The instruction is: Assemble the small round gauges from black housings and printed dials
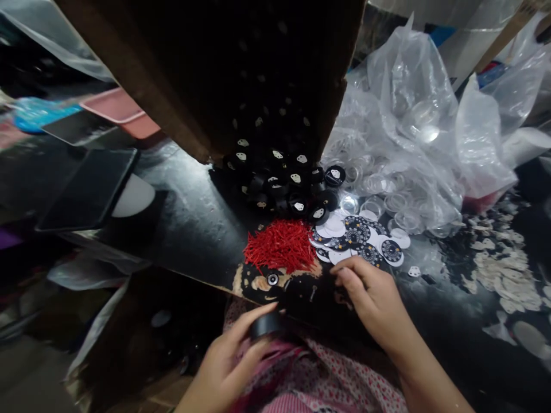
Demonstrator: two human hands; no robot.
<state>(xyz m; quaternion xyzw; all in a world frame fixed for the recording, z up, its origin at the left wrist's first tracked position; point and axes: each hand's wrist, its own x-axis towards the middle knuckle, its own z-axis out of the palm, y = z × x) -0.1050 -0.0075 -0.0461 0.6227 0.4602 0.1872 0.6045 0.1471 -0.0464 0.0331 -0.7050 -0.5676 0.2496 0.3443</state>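
My left hand (228, 355) grips a black round case (266, 326) by its sides, close to the front edge of the table; the case is blurred. Over the tabletop, my right hand (374, 292) has thumb and forefinger pinched together, and whatever may be between them is too small to make out. Just beyond its fingertips lie printed black-and-white dial discs (369, 252), some with their white sides up. To the left of the discs is a heap of thin red pointers (282, 245). A small round metal-centred piece (272, 279) rests in front of the heap.
Black round cases (295, 179) spill from a large cardboard box (198, 135) tipped toward me. Clear plastic bags (413, 86) and clear round covers (396, 202) lie at right, with pale flat pieces (499, 264) farther over. A dark flat tray (88, 186) sits at left.
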